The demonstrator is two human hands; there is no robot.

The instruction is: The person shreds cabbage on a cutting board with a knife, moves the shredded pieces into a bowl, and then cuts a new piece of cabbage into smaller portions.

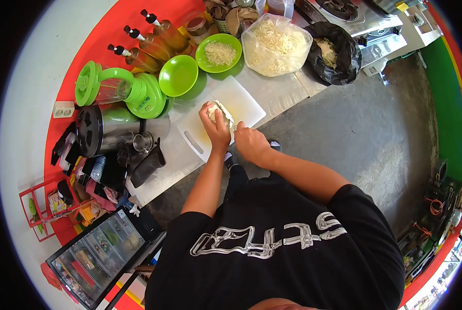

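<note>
My left hand (216, 128) is closed around a pale whitish-green chunk of cabbage (221, 114), holding it over the white cutting board (249, 110). The fingers and thumb cover part of the chunk. Right beside it, my right hand (252, 146) is curled into a fist at the board's near edge. Its fingers wrap round something small near the cabbage that I cannot make out. Past the board stand a green plate (234, 42) with shredded pale cabbage on it and a green bowl (178, 76) with nothing visible in it.
A clear bag of shreds (277, 45) and a black bag of scraps (348, 62) stand at the back right. Left of the board are a green blender (147, 96), pump bottles (147, 45) and a dark pouch (149, 164). A stove (362, 26) is at the far right.
</note>
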